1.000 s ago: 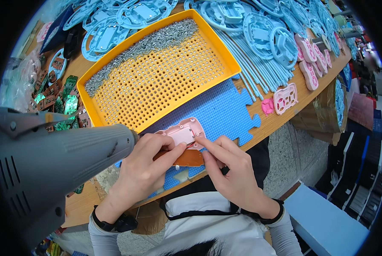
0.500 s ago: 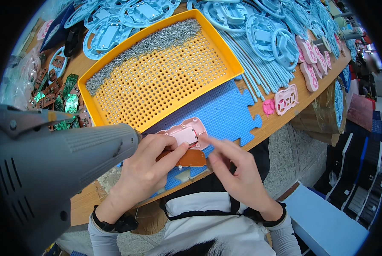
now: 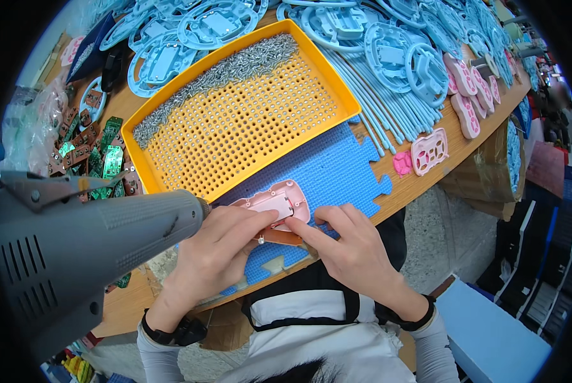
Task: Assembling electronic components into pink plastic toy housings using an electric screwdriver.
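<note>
On the blue foam mat, a pink plastic housing (image 3: 295, 191) lies with its hollow side up and a pale pink rectangular block (image 3: 274, 207) inside. My left hand (image 3: 217, 246) grips its near left side, fingers pressing on the block. Along the near edge a brown circuit board (image 3: 281, 237) tilts outward, a small clear LED (image 3: 260, 240) at its edge. My right hand (image 3: 353, 246) reaches in from the right, its thumb pressed at the block's right end by a thin red wire. Its other fingers are bent; anything pinched there is too small to make out.
A yellow perforated tray (image 3: 235, 180) of screws stands beyond the mat (image 3: 337, 163). The grey power tool (image 3: 139, 223) juts in from the left, near my left hand. Circuit boards (image 3: 110, 159) lie left; blue rings (image 3: 391, 51), rods (image 3: 369, 96) and pink shells (image 3: 465, 115) lie far and right.
My right hand has moved left and its thumb now touches inside the housing. My left fingers have shifted over the block, and the brown board shows less.
</note>
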`<state>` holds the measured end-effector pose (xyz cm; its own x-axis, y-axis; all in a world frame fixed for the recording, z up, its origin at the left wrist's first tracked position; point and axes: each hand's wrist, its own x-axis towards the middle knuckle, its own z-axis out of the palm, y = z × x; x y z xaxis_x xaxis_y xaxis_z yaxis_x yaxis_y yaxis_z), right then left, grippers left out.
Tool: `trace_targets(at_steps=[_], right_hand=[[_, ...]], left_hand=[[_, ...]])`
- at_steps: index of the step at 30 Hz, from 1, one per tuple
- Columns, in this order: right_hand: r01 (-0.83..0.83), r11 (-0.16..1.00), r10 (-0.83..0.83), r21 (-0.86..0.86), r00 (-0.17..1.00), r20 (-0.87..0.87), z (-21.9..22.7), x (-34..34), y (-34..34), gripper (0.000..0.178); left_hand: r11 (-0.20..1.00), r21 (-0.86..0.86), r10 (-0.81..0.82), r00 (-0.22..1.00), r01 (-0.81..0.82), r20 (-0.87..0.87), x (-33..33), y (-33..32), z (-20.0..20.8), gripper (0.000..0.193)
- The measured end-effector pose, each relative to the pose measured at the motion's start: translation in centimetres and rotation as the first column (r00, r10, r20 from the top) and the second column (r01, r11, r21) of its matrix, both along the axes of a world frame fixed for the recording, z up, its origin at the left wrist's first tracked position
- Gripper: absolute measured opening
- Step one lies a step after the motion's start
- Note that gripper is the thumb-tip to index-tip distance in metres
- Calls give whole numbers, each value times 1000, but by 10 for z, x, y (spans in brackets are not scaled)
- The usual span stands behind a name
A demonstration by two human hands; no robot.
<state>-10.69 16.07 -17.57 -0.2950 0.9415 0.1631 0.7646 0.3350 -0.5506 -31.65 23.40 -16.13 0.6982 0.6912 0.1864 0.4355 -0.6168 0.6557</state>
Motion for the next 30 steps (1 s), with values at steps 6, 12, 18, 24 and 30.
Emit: trace_targets(at_steps=[6, 12, 18, 24, 30], right_hand=[[-50, 999, 50, -11, 998, -28, -2, 7, 3, 46], [-115, 992, 107, 46, 983, 149, 3, 6, 4, 47], [-164, 986, 154, 29, 967, 204, 7, 9, 6, 43], [-161, 984, 144, 71, 970, 196, 5, 9, 4, 41], [-124, 982, 98, 143, 979, 180, -1, 7, 2, 37]], left_hand=[[916, -352, 272, 942, -191, 195, -3, -17, -13, 33], [947, -127, 314, 935, -296, 164, 8, -21, -10, 34], [955, -6, 295, 952, -296, 82, 14, -18, -3, 37], [934, 113, 324, 938, -338, 123, 14, -26, -13, 37], [878, 367, 355, 932, -306, -73, 16, -32, -8, 37]])
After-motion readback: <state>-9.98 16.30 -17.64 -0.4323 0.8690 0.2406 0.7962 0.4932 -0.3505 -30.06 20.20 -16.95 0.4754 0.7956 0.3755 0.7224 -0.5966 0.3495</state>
